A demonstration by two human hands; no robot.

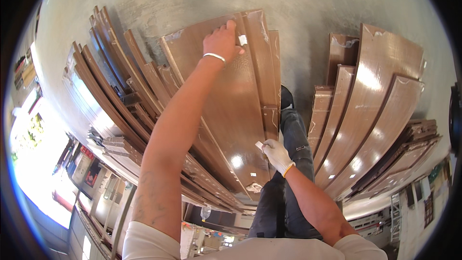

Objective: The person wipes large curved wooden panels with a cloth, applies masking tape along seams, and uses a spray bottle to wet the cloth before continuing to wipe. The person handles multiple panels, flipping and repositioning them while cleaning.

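A glossy brown panel point(231, 96) stretches away in front of me, its far edge chipped or smeared with pale marks. My left hand point(222, 41), bare with a white wristband, rests on its surface near the far edge, thumb and index finger spread apart. Just right of those fingertips, a small white sticker point(242, 40) is on the brown surface. Nearer to me, my right hand point(276, 155) wears a white glove and pinches a small whitish piece point(259, 145) over the panel's right side. What this piece is I cannot make out.
Long brown boards point(137, 86) are stacked at the left. More glossy brown panels point(368, 96) lie overlapped at the right, with further boards point(409, 149) beyond. My dark-trousered legs point(294, 139) are between the stacks. A grey floor point(308, 5) spans the far side.
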